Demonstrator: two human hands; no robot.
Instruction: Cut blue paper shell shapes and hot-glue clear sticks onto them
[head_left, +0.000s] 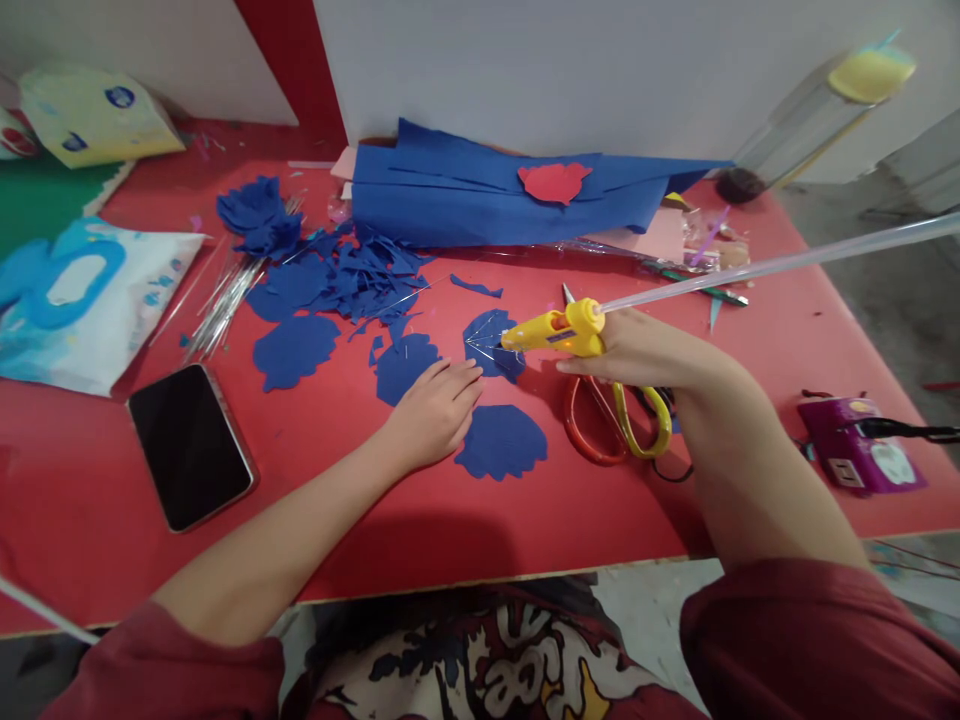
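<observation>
Just beyond left hand (441,412), blue cutout (489,332), glue gun (577,330) in right hand (637,345)

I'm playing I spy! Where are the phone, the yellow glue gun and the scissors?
Phone (192,446): head view, middle of its black screen.
Yellow glue gun (553,335): head view, on its body.
Scissors (622,415): head view, on the yellow handle loop.

Even light, 1 broad shadow (450,540) (soft-edged) on the red tabletop (330,420), stretched, blurry outer corners.
</observation>
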